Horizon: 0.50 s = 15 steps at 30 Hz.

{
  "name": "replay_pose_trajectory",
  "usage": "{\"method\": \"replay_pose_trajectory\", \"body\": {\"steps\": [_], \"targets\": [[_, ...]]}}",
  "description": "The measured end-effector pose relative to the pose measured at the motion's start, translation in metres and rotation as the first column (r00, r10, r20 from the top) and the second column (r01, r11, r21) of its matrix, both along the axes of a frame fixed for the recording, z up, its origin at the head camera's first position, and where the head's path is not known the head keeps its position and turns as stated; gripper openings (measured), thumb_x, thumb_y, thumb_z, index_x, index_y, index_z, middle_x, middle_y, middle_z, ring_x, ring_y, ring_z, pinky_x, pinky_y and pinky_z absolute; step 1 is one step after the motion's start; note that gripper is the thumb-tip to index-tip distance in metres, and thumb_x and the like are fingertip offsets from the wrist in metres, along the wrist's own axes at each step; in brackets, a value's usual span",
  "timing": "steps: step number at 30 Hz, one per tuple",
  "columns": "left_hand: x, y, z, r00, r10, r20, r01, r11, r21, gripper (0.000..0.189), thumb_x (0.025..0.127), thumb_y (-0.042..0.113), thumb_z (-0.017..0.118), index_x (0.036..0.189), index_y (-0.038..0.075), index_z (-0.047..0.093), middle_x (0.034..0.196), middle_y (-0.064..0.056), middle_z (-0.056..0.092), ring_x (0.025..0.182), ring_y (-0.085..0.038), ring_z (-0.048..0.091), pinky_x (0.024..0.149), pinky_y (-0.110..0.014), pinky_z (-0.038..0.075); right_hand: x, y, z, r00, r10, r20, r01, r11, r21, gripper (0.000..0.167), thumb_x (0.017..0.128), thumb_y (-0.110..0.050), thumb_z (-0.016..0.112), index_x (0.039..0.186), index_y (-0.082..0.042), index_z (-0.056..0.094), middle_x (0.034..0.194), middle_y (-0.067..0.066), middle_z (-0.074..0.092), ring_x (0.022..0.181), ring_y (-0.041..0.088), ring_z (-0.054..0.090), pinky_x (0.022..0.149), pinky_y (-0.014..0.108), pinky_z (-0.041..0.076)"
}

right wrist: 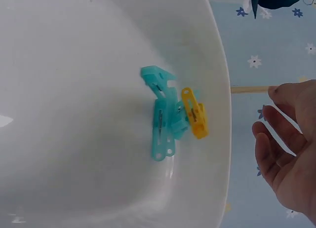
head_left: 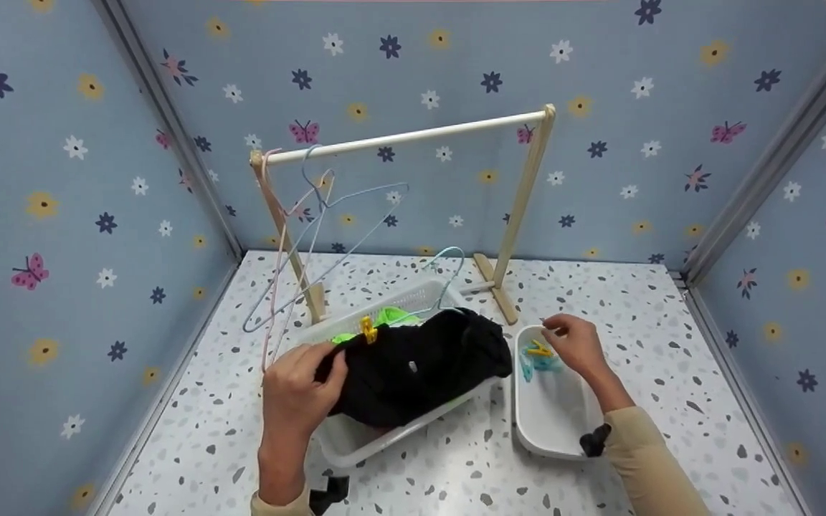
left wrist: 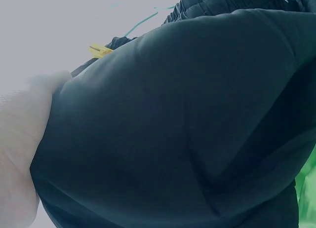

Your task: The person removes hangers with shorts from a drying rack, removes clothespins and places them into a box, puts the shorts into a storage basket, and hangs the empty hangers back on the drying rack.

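Note:
My left hand [head_left: 297,380] pinches the left end of black elastic-waist pants [head_left: 420,365] between thumb and fingers. A yellow clothespin [head_left: 368,330] sits on the upper edge of the pants, close to that hand. From behind the pants rises the hook of a pale green hanger [head_left: 449,276]; the rest of it is mostly hidden. In the left wrist view the dark cloth [left wrist: 168,119] fills most of the picture. My right hand [head_left: 576,344] hovers at the far rim of a white basin [head_left: 553,423], fingers loosely bent and holding nothing. Teal clothespins [right wrist: 160,119] and a yellow clothespin [right wrist: 195,113] lie inside.
Under the pants stands a white basket [head_left: 355,453] with bright green cloth [head_left: 393,315] in it. Behind is a wooden rack [head_left: 413,136], with a pink hanger [head_left: 273,287] and a blue hanger [head_left: 363,192] at its left end. Patterned walls enclose the speckled table [head_left: 449,466].

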State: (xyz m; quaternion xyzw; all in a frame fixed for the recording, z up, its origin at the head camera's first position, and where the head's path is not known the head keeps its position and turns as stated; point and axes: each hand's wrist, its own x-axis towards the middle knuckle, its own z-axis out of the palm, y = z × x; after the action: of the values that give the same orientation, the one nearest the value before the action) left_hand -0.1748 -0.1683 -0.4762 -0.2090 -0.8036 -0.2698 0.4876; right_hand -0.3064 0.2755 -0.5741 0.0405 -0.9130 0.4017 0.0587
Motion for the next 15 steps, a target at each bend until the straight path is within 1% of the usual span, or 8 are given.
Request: {"method": "replay_pose_trajectory", "body": {"steps": [2,4,9,12,15], "targets": [[0.000,0.000,0.000,1.000,-0.004,-0.004,0.004,1.000,0.001,0.009,0.083,0.012,0.068,0.084,0.004,0.073,0.076,-0.005,0.068,0.066,-0.022,0.065,0.059,-0.036,0.052,0.002,-0.004,0.008,0.995,-0.005,-0.095,0.003,1.000,-0.017,0.016,0.093,-0.014,0.066,0.105,-0.005,0.071,0.097,0.009,0.068,0.088,0.023,0.062,0.075,0.039,0.050],[0.000,0.001,0.001,1.000,-0.009,-0.006,0.009,1.000,0.003,0.008,0.083,0.011,0.068,0.084,0.005,0.073,0.076,-0.004,0.068,0.066,-0.021,0.065,0.059,-0.036,0.052,0.004,-0.009,0.019,0.984,-0.010,-0.180,0.003,0.999,-0.037,0.013,0.092,-0.013,0.067,0.100,-0.004,0.072,0.091,0.007,0.069,0.083,0.022,0.063,0.072,0.037,0.049],[0.001,0.001,0.003,1.000,-0.026,-0.001,0.026,1.000,0.010,0.007,0.083,0.011,0.069,0.086,0.006,0.073,0.078,-0.003,0.069,0.068,-0.020,0.066,0.059,-0.035,0.052,0.013,-0.024,0.051,0.947,-0.015,-0.322,-0.015,0.996,-0.089,0.008,0.091,-0.011,0.068,0.095,-0.006,0.072,0.085,0.002,0.070,0.077,0.016,0.063,0.066,0.026,0.048],[0.003,0.003,0.005,0.999,-0.033,-0.002,0.033,0.999,0.003,0.007,0.083,0.010,0.070,0.087,0.006,0.073,0.078,-0.003,0.069,0.069,-0.020,0.066,0.060,-0.035,0.052,0.022,-0.037,0.070,0.909,0.001,-0.417,-0.060,0.990,-0.129,0.006,0.090,-0.009,0.069,0.093,-0.006,0.073,0.084,0.000,0.070,0.074,0.013,0.062,0.062,0.020,0.047],[0.006,0.005,0.007,0.999,-0.050,-0.012,0.050,0.999,-0.002,0.007,0.082,0.008,0.071,0.089,0.006,0.074,0.078,-0.003,0.069,0.069,-0.020,0.066,0.060,-0.035,0.052,0.033,-0.053,0.088,0.851,0.043,-0.524,-0.138,0.980,-0.144,0.005,0.089,-0.005,0.069,0.092,-0.005,0.073,0.084,0.000,0.070,0.072,0.013,0.062,0.060,0.019,0.048]]}}
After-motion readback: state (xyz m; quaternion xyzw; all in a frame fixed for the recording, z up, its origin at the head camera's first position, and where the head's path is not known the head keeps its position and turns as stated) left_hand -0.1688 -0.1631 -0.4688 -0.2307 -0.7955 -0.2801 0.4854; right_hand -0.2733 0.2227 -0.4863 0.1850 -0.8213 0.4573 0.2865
